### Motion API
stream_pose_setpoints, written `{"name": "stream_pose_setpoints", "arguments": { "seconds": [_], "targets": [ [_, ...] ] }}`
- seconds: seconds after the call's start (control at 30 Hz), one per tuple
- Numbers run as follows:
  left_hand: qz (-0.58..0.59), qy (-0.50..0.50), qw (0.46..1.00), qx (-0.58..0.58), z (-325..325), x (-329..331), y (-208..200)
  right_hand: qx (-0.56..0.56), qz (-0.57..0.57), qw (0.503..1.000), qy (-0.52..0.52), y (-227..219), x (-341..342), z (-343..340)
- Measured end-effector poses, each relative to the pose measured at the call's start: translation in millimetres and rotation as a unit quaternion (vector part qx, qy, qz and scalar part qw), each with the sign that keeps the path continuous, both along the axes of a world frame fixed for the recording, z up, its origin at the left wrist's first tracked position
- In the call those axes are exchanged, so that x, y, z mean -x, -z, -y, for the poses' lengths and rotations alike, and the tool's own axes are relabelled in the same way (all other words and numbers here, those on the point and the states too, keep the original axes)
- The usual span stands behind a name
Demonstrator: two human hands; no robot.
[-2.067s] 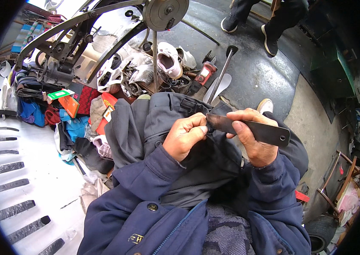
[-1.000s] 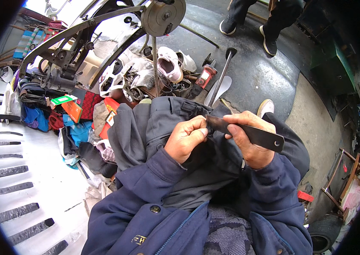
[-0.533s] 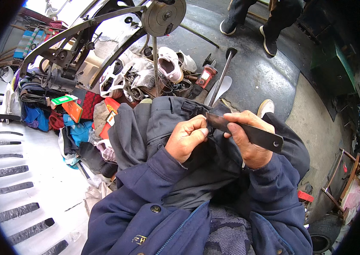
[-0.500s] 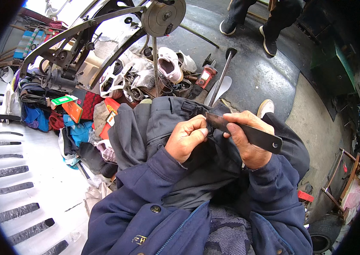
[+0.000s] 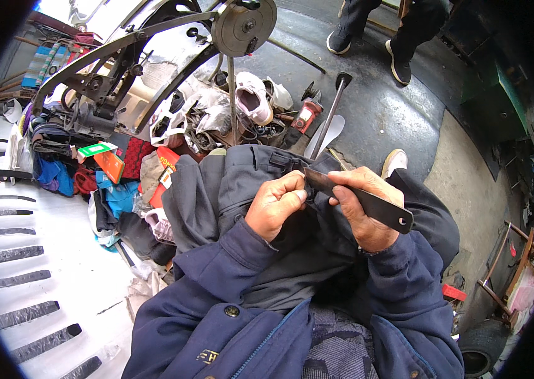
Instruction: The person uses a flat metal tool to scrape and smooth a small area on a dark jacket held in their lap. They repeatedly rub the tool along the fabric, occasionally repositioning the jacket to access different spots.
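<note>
Across my lap lies a pair of dark grey trousers (image 5: 229, 174), bunched up, with the waistband toward the far side. My left hand (image 5: 274, 205) is closed in a pinch on a fold of the dark cloth; the pinched bit is mostly hidden by the fingers. In my right hand (image 5: 371, 218) is a flat black knife (image 5: 377, 207) with a round hole near its butt end. Thumb and fingers grip it across the middle, and its bare metal end points left, right beside my left fingertips.
A hand-cranked sewing machine (image 5: 242, 28) stands at the far left. Beyond my lap lie several shoes (image 5: 253, 98), a red-and-black tool (image 5: 307, 114) and a metal post (image 5: 330, 117). Clothes (image 5: 118, 196) are heaped at left. Another person's feet (image 5: 399, 62) stand at the far right.
My right hand and the knife have shifted slightly left, and the butt end sits a little lower. The left hand keeps its pinch in nearly the same place.
</note>
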State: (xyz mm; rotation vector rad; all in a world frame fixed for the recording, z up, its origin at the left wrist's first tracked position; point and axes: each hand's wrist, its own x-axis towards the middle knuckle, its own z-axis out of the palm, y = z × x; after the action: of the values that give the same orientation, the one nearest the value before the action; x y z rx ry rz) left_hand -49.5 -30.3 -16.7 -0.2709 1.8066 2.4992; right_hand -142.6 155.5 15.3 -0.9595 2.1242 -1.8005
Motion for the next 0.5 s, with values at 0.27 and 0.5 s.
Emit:
{"name": "stream_pose_setpoints", "arguments": {
  "seconds": [0.27, 0.5],
  "targets": [
    [0.027, -0.008, 0.999, -0.028, -2.7, -0.4, 0.9, 0.018, 0.03, 0.999, -0.003, 5.0, -0.5, 0.1],
    [0.031, -0.01, 0.998, -0.052, 1.0, -2.0, 3.3, 0.042, 0.115, 0.992, 0.011, -1.7, -5.8, 1.6]
  ]
}}
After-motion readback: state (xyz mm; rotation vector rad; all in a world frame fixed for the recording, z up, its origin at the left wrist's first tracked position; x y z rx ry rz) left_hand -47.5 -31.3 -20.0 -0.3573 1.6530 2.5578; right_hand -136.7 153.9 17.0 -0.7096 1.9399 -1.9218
